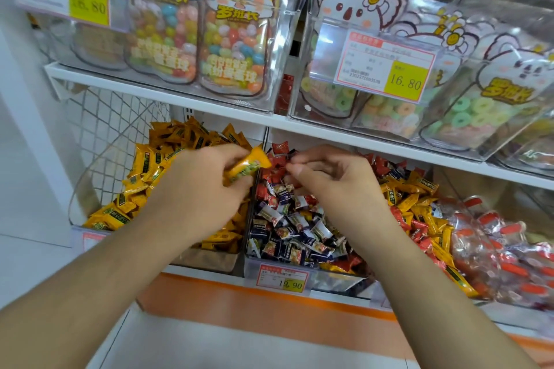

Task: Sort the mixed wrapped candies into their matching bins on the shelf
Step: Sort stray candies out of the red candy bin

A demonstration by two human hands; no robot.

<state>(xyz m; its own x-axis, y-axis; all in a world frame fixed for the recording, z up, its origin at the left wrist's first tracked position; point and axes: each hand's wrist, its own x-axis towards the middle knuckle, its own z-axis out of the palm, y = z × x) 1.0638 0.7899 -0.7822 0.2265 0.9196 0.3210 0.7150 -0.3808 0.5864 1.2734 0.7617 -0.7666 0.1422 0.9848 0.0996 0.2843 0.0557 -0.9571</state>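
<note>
My left hand (198, 189) grips a yellow wrapped candy (250, 165) just above the divider between two clear bins. The left bin (78, 198) is heaped with yellow wrapped candies (168, 147). The middle bin (329, 277) holds a mix of dark blue-and-white candies (296, 228), red candies (380, 166) and more yellow candies (416, 198). My right hand (332, 180) hovers over the back of the middle bin, its fingers curled and its fingertips pinching at a red candy (280, 162) in the pile.
A bin of clear-wrapped orange sweets (497, 252) stands at the right. The upper shelf (209, 105) carries clear boxes of jelly-bean bags (233, 48) and ring-gummy bags (467, 111) with price tags. A price label (283, 278) hangs on the middle bin's front.
</note>
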